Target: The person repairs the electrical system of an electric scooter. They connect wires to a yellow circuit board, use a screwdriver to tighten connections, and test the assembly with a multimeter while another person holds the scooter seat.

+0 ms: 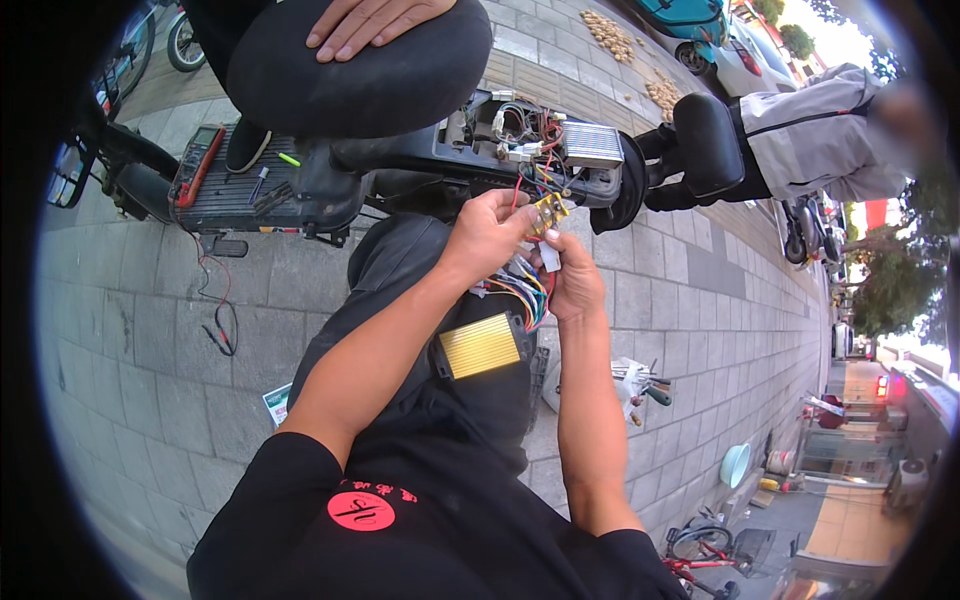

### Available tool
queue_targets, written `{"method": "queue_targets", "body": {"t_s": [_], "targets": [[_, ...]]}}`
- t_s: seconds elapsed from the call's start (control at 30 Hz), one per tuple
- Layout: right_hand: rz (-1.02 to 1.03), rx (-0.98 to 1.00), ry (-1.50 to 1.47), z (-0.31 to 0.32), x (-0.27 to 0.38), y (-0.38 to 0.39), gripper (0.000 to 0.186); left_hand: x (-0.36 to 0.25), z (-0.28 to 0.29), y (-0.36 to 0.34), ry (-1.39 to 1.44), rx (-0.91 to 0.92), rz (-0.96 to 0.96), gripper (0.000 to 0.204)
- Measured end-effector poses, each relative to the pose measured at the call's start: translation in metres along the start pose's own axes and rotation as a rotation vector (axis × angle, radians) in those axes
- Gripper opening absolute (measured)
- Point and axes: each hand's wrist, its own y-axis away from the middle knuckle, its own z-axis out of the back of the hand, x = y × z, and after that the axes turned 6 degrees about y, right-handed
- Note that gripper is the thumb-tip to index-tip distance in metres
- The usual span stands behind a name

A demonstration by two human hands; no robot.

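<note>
block (549, 213) pinched by left hand (487, 238). right hand (577, 280) grasping white plug (550, 257), thumb near block. gold controller (481, 346) below both hands, on lap (400, 300); wires (528, 292) lead up toward right hand. silver box (592, 145) beyond both hands, on scooter (400, 158).

Grey paving slabs (690, 330) run out all around me, row after row, curving away at the rim of my view! Up ahead, small tan lumps (608, 35) lie scattered in patches on the ground, and a white car (740, 75) sits parked beyond. Over to my right, green trees (885, 290), bright white sky (800, 18), a red light (882, 385) glowing! Lower down, a pale blue basin (735, 466), then a red bicycle (700, 545), all in soft daylight.
</note>
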Motion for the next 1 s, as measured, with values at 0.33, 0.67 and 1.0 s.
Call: {"method": "queue_targets", "body": {"t_s": [0.33, 0.67, 1.0], "targets": [[0.133, -0.147, 0.266, -0.015, 0.010, 0.005, 0.030, 0.002, 0.003, -0.004, -0.050, -0.011, -0.047, 0.034], [0.859, -0.552, 1.608, -0.048, 0.013, 0.023, 0.017, 0.016, 0.002, -0.011, -0.045, -0.041, -0.030, 0.030], [0.616, -0.560, 1.878, -0.071, 0.019, 0.032, 0.023, 0.039, 0.004, -0.017, -0.088, -0.089, -0.008, 0.029]]}}
